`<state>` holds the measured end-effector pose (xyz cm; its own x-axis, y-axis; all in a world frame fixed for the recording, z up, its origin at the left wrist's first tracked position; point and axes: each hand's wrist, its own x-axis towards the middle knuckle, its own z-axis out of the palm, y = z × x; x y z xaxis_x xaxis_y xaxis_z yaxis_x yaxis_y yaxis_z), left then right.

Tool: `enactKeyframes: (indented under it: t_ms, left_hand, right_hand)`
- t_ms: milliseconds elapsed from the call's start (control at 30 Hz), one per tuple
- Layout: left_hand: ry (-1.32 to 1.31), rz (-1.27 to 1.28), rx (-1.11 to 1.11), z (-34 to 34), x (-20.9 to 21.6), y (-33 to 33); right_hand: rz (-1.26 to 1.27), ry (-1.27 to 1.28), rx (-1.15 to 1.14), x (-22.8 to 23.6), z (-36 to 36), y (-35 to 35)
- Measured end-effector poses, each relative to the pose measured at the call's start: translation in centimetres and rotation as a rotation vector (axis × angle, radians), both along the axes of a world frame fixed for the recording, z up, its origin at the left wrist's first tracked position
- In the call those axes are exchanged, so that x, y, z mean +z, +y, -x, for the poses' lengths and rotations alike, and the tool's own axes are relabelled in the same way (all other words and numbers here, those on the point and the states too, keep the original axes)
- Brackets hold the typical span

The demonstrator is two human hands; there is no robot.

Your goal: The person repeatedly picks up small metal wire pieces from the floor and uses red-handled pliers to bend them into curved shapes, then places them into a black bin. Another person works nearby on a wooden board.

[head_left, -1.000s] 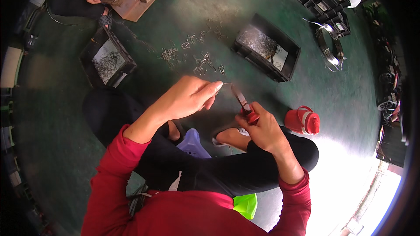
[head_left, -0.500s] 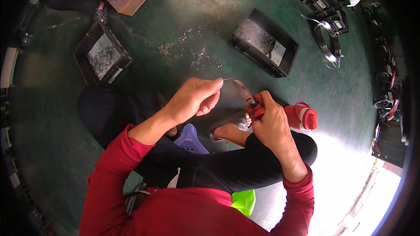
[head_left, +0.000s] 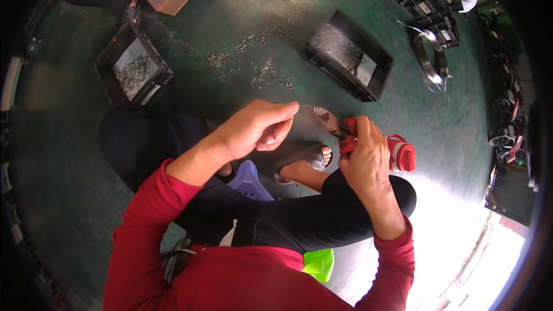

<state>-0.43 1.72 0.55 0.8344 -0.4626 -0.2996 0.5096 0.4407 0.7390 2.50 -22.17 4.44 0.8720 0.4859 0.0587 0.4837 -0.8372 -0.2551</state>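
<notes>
On the left part of the green floor (head_left: 63, 132) stands a black plastic crate (head_left: 163, 79); a white sheet lies inside it, with many thin metal pieces upon. To the right of this crate's right corner, bent wire pieces (head_left: 218, 62) are scattered on the floor in loose groups. Nearer to the person is the left hand (head_left: 256, 129), whose thumb and forefinger are pinched narrowly on a short wire (head_left: 306, 106). This wire is very thin, pale and a little arched; it goes from the fingertips to the tip of the pliers (head_left: 333, 125), in the air between both hands. Whether the jaws bite it, I cannot tell. The pliers have greyish metal jaws and red handles, around which the right hand (head_left: 366, 155) is closed. Behind them stands a second black crate (head_left: 334, 72), then a red jug (head_left: 402, 155), and farther right lies a shiny wire coil (head_left: 442, 63).
</notes>
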Motion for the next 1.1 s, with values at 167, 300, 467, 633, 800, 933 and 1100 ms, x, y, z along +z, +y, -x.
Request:
enactKeyframes:
  t_ms: [167,300,467,633,800,933,1100]
  left_hand:
    - [-0.63,-0.878,0.239,-0.1,0.3,-0.3]
    - [-0.727,-0.852,0.204,0.1,0.4,-0.5]
    - [-0.187,-0.401,0.026,0.5,1.1,-0.2]
    - [-0.071,-0.194,0.012,0.6,1.4,-0.4]
    - [-0.02,-0.147,0.019,0.7,1.3,-0.5]
    - [-0.009,-0.145,0.024,0.8,1.4,-0.6]
    - [-0.047,-0.148,0.031,0.9,1.3,-0.6]
  right_hand:
    - [-0.066,0.394,-0.024,1.0,-0.1,-0.3]
    - [-0.016,0.634,-0.057,1.1,-0.2,-1.0]
    - [-0.133,0.755,0.045,0.8,-0.2,-0.5]
    - [-0.201,1.193,-0.173,3.5,-0.5,0.4]
    - [-0.217,1.247,-0.228,5.3,-0.5,1.8]
    - [-0.246,1.248,-0.227,5.3,-0.3,2.1]
    - [-0.246,1.248,-0.215,4.7,-0.2,1.7]
